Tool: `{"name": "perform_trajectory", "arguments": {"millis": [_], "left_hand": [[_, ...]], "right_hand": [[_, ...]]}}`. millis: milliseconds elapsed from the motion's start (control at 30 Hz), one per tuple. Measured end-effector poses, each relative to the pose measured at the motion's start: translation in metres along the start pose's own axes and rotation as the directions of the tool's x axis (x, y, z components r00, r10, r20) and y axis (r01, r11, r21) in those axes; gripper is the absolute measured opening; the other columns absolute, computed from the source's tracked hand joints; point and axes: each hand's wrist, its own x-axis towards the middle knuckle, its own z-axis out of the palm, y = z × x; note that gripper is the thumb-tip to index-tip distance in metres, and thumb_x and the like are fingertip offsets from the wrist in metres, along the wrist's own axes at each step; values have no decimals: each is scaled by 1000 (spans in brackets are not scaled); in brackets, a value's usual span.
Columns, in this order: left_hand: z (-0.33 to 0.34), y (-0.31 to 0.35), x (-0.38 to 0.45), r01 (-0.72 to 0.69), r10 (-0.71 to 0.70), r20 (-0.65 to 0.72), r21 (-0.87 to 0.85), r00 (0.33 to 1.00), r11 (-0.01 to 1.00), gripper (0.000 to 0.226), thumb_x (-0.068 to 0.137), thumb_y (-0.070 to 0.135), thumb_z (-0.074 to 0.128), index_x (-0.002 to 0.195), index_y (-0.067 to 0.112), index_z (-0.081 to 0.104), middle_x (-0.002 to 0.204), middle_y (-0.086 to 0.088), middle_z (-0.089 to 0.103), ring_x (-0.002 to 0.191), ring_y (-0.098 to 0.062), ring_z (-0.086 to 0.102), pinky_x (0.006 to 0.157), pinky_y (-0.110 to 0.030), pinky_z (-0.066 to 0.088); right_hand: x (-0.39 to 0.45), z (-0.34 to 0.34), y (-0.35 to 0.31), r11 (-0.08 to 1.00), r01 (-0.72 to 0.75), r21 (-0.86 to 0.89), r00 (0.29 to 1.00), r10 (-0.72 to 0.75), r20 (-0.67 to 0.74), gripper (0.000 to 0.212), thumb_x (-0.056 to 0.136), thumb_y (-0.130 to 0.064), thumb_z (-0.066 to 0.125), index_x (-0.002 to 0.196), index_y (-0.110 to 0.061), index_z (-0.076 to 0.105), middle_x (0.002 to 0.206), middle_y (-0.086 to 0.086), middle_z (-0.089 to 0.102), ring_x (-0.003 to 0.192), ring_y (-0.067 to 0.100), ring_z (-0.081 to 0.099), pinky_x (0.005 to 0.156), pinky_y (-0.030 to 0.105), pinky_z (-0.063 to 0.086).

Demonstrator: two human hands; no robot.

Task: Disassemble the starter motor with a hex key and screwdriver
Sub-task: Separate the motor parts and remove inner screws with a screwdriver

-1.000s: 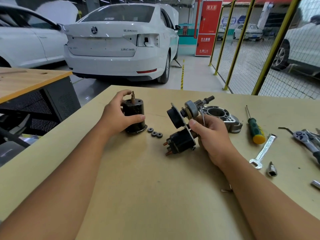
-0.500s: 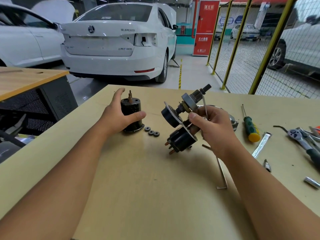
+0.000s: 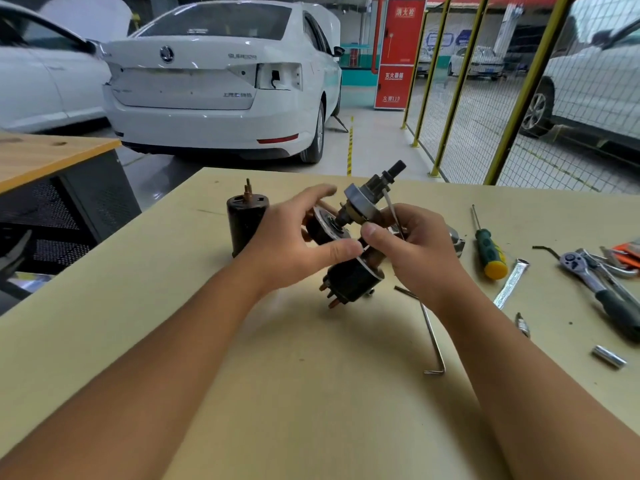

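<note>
While both hands are lifting the gear-and-solenoid assy (image 3: 349, 244) just right of the motor can (image 3: 246, 220), right hand (image 3: 412, 251) is clenching it, left hand (image 3: 294, 251) pinching its plate; loose parts could drop onto the worktop (image 3: 173, 306) if the grip slips.

Ahead of you, the white car (image 3: 221, 81) carries a round Skoda emblem (image 3: 166, 54) on its boot lid and the lettering "SUPERB" (image 3: 242, 56) to the right of it. Lower on the same lid sits a line of Chinese characters and letters (image 3: 237, 95), too blurred for you to read. The red cabinet (image 3: 398, 53) behind the car shows "消火栓" (image 3: 405, 12) at its top, "灭火器箱" (image 3: 394, 75) on the lower panel, and "火警119" (image 3: 391, 98) near the bottom. No writing is legible on the tools or motor parts.
</note>
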Motion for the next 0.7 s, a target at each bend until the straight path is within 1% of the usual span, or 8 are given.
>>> {"name": "perform_trajectory", "arguments": {"millis": [67,133,200,333,400,500,567,700], "left_hand": [[3,-4,-1,24,-22,24,-80,999,997,96,59,69,83,142,31,56,120,14,68,108,0,68,94,-27,58],[3,-6,-1,22,-21,10,-165,1000,986,84,58,61,89,132,33,63,116,13,72,105,-2,70,87,-28,61],[8,-6,-1,-5,4,-2,-261,1000,965,74,61,48,94,128,32,66,115,10,75,107,-9,72,88,-31,61],[16,-4,-2,-10,11,3,-299,1000,954,72,65,35,97,129,28,65,112,13,76,105,-6,73,86,-20,58],[15,-6,-2,0,3,9,-298,1000,955,72,66,33,98,129,30,63,113,11,74,105,-7,73,86,-22,58],[9,-8,-1,-7,27,78,-251,997,968,70,70,36,95,131,32,60,119,8,69,111,-10,70,93,-30,58],[8,-7,-2,7,32,114,-327,993,945,59,78,34,88,129,26,60,114,4,71,109,-15,71,91,-32,58],[8,-6,-3,57,-14,87,-509,996,859,37,92,24,72,125,10,63,108,-5,73,103,-20,73,85,-28,57]], "right_hand": [[1,-1,-3,999,25,-43,1000,-25,1,7,92,-18,71,87,-22,73,77,-2,71,69,15,69,62,33,57],[3,-3,-7,995,60,-86,998,-60,-7,4,91,-18,72,87,-18,72,77,0,69,70,13,67,59,27,53],[5,-8,-13,982,117,-151,992,-122,-18,7,88,-19,73,88,-12,71,79,6,69,75,23,67,65,39,56],[6,-15,-17,960,164,-229,986,-161,33,11,89,-19,75,89,-9,71,80,10,68,79,30,65,73,52,55],[5,-13,-15,959,150,-239,989,-141,54,10,90,-20,74,90,-10,71,80,8,68,80,30,65,74,54,55],[5,-8,-14,960,140,-243,989,-124,80,9,89,-22,74,89,-14,72,79,1,69,80,22,66,76,52,55],[4,-4,-13,963,126,-237,987,-99,125,11,89,-24,74,89,-13,73,79,1,70,81,20,66,78,52,55],[3,-1,-11,963,106,-246,985,-67,162,15,89,-30,74,92,-16,72,82,0,71,82,20,69,79,52,56]]}}
